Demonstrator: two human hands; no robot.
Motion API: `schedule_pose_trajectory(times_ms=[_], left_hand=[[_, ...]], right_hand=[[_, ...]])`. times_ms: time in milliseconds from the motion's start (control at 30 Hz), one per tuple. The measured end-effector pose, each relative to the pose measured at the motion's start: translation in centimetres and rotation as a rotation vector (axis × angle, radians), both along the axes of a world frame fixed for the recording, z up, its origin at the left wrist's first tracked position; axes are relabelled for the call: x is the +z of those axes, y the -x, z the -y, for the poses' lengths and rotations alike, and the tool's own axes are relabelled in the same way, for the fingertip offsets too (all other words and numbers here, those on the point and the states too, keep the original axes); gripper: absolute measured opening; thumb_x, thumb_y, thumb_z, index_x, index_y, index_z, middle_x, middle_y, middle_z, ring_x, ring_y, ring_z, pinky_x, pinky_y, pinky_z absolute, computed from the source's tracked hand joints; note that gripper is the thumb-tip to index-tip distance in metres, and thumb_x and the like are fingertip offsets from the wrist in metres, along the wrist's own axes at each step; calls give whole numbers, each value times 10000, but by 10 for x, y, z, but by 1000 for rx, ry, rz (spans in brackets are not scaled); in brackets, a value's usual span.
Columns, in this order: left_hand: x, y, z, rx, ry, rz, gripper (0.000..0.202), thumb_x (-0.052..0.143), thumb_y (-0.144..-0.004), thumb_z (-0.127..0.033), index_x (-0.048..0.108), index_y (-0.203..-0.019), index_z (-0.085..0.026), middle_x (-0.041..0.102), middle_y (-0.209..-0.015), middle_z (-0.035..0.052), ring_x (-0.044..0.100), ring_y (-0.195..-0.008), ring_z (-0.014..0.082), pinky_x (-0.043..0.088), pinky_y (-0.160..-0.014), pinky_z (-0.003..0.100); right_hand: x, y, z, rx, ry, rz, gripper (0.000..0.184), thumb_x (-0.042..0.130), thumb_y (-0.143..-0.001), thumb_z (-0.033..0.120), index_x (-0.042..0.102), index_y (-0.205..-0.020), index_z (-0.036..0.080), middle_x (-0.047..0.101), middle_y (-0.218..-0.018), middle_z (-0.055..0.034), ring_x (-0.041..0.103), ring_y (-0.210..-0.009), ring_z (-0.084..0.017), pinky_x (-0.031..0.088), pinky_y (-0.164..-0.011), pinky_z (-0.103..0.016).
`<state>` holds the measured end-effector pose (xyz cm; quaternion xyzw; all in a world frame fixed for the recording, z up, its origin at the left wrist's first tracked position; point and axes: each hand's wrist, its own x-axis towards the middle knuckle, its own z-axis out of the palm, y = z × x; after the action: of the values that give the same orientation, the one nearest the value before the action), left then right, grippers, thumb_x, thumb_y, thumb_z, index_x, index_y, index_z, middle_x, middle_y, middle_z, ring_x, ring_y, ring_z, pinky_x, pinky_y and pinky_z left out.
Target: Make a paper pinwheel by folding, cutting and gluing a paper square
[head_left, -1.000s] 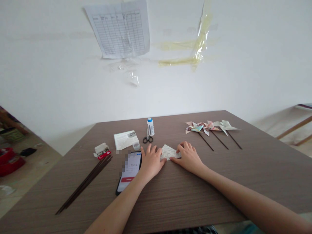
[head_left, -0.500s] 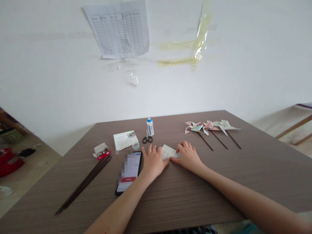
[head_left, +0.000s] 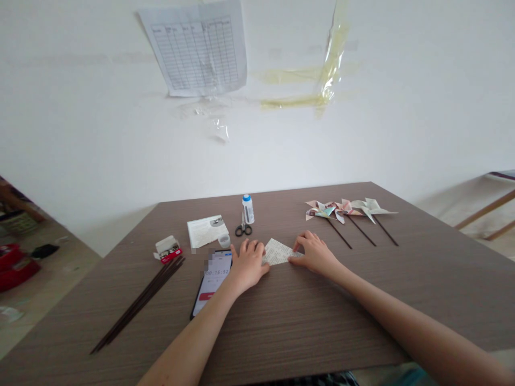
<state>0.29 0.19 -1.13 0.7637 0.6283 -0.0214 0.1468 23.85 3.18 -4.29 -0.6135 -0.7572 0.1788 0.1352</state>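
Note:
A piece of printed paper (head_left: 278, 252), folded to a triangle, lies on the table between my hands. My left hand (head_left: 248, 262) has its fingers curled over the paper's left corner, with the thumb at the lower edge. At the right corner, my right hand (head_left: 316, 252) pinches the paper between thumb and forefinger. Beside my left wrist is a phone (head_left: 211, 279) showing a running timer, partly covered by my forearm. Just beyond the hands are black-handled scissors (head_left: 243, 230) and a white glue bottle (head_left: 248, 210) with a blue cap.
Three paper pinwheels (head_left: 368, 208) on dark sticks lie at the back right. On the left are a bundle of dark sticks (head_left: 139, 305), an opened small red-and-white box (head_left: 169, 249), a stack of paper (head_left: 206, 231) and a small clear cup (head_left: 224, 240). A wall stands behind the table.
My hands have moved apart along the folded paper's edge, the left hand leftward and the right hand rightward. More of the paper shows between them.

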Motion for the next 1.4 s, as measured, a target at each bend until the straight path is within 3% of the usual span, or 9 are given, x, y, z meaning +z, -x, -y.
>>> schedule_pose_trajectory(times_ms=[167,267,500,767,933,1200,1300,1400], left_hand=[[6,13,-2,-42,37,9,386,663,-1116,-230,679,-1501,-243,441,-1948,176,265,-1861,490,183,-1468,843],[6,23,-6,-90,47,23,413,691,-1085,-210,695,-1493,-269,484,-1926,151,298,-1855,458,215,-1477,805],[-1,42,-16,-148,49,28,498,728,-1026,-157,720,-1502,-304,503,-1914,122,346,-1838,431,247,-1476,799],[5,52,-19,-177,110,12,579,670,-1039,-114,703,-1577,-323,448,-1962,91,309,-1859,411,223,-1492,773],[6,61,-21,-211,136,29,695,671,-1018,-95,689,-1649,-384,428,-1976,74,268,-1871,441,210,-1470,825],[4,66,-21,-214,120,42,688,669,-1036,-145,695,-1670,-412,441,-1971,59,273,-1869,444,204,-1460,845],[3,65,-19,-211,105,32,686,646,-1038,-147,699,-1669,-412,449,-1967,60,275,-1866,454,188,-1449,870],[3,64,-16,-213,92,26,671,629,-1051,-156,704,-1667,-414,457,-1963,58,275,-1867,444,179,-1453,867]], right_hand=[[-4,-15,-9,53,17,-43,182,916,-951,294,890,-1125,245,743,-1532,-152,665,-1516,-414,521,-1256,-546],[-7,-24,-15,62,21,-40,252,904,-950,292,918,-1201,283,749,-1566,-136,649,-1532,-432,514,-1269,-598],[-16,-43,-30,159,9,-65,326,912,-919,324,966,-1238,356,777,-1582,-105,656,-1536,-442,480,-1341,-608],[-17,-56,-38,238,39,-95,364,892,-918,336,975,-1272,355,769,-1600,-118,663,-1539,-456,458,-1376,-622],[-15,-59,-39,258,54,-124,406,875,-892,276,974,-1279,348,763,-1619,-116,646,-1558,-461,473,-1363,-626],[-11,-60,-34,265,45,-117,535,785,-861,120,968,-1297,369,763,-1615,-94,640,-1577,-429,465,-1376,-612],[-13,-56,-32,250,33,-112,540,719,-896,85,971,-1277,373,765,-1600,-90,648,-1563,-417,476,-1362,-614],[-17,-48,-28,220,-2,-106,384,720,-1020,207,967,-1279,347,757,-1575,-119,655,-1543,-416,469,-1361,-624]])
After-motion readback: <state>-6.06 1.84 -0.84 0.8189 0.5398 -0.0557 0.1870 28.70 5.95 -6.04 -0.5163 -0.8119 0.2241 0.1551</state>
